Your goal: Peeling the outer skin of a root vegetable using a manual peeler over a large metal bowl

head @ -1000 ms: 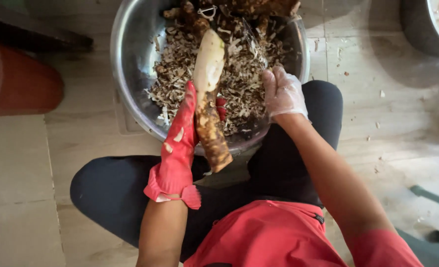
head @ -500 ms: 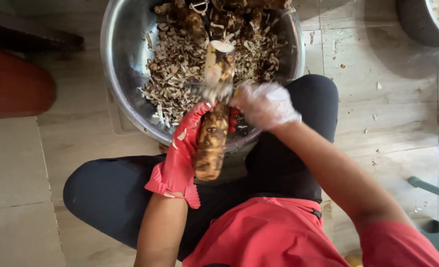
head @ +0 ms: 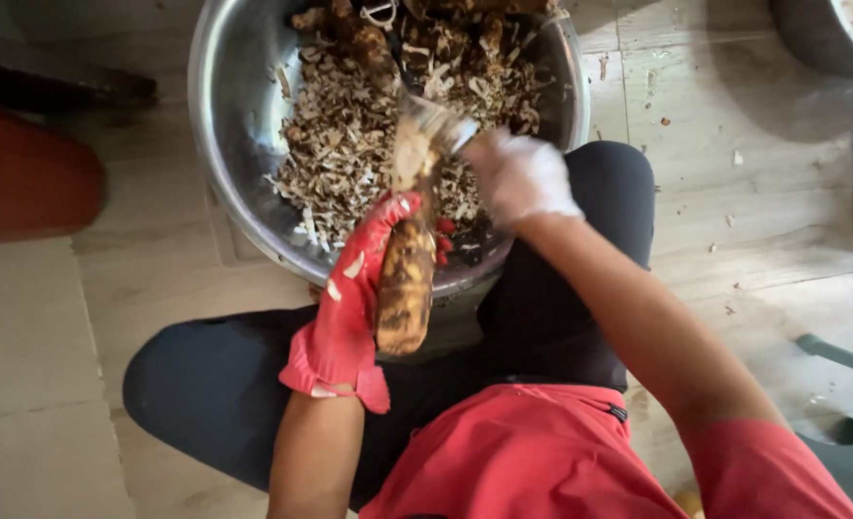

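l hand (head: 350,308) grips root (head: 405,279); r hand (head: 518,178) blurred over bowl (head: 225,144).

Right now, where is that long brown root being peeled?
In the head view, the root is at centre, gripped by the red-gloved left hand over the near rim of the metal bowl, with the white-gloved right hand at its top.

Floor (head: 753,240): pale wood-look planks, seams visible, lit by soft daylight with a brighter patch toward the right edge. Small pale scraps (head: 737,157) scattered on the planks. Landmark: the red-brown round container (head: 28,178) at the left edge. Just above it, a dark bar-shaped object (head: 52,82), blurred, kind unclear. Below it, large plain beige tiles (head: 23,384) with a visible joint. Far across from it, at the top right corner, a grey pot (head: 816,38) casting a shadow on the planks. Lower right, a grey-green furniture leg (head: 840,356).
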